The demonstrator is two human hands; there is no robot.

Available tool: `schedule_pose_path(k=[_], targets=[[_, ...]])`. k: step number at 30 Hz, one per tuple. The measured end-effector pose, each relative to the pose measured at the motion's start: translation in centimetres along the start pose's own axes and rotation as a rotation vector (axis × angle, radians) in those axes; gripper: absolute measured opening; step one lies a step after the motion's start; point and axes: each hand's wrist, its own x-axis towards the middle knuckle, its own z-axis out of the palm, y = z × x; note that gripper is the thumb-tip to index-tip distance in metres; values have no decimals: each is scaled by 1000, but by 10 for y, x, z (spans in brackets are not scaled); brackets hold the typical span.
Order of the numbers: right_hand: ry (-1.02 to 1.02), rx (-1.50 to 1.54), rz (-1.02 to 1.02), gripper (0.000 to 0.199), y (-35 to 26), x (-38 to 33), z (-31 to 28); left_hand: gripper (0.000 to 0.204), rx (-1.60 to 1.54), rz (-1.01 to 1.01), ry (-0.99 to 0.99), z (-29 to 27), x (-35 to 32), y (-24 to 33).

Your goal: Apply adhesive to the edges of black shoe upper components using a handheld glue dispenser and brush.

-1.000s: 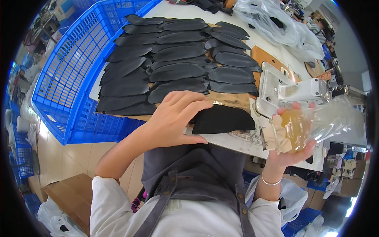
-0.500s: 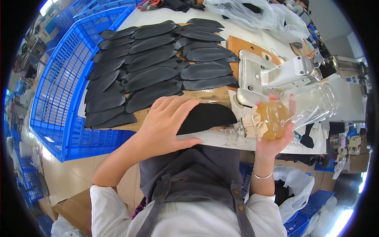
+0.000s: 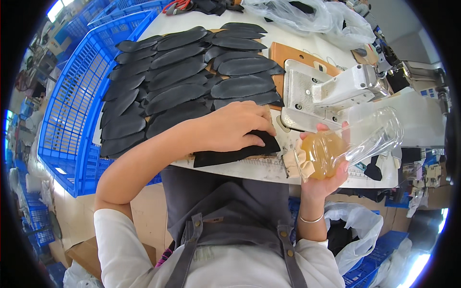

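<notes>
Our left hand [image 3: 237, 125] shifts right, half-curled, bringing the black piece [image 3: 221, 157] within grasp, hold unclear; our right hand [image 3: 329, 182] clasps a bottle [image 3: 331, 151].

The pieces [image 3: 178, 95] are black, the bottle [image 3: 324, 151] amber-and-clear (its cloth [image 3: 298, 163] cream).

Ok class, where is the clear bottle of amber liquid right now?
In the head view, the clear bottle of amber liquid is right of centre, held in the person's right hand, just below the white metal machine.
</notes>
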Motion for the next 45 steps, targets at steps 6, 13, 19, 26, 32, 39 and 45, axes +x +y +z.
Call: schedule_pose_path(k=[6,13,19,26,32,39,45], targets=[[-28,21,10,76,4,-1,-6,27,-73,11,-41,-6,6,2],[-22,25,32,76,5,-2,-8,29,66,57,-27,-3,4,4],[-19,18,41,78,5,-2,-10,32,368,-129,112,-7,-17,27],[-21,18,50,78,7,-2,-9,23,335,-166,254,0,-27,38],[-17,9,43,77,3,-3,-6,14,9,-182,279,-4,-20,24],[-26,18,41,75,2,-4,-7,13,-280,-313,33,-14,6,7],[-24,-39,37,76,0,0,4,19,-216,-393,121,-16,-4,14]])
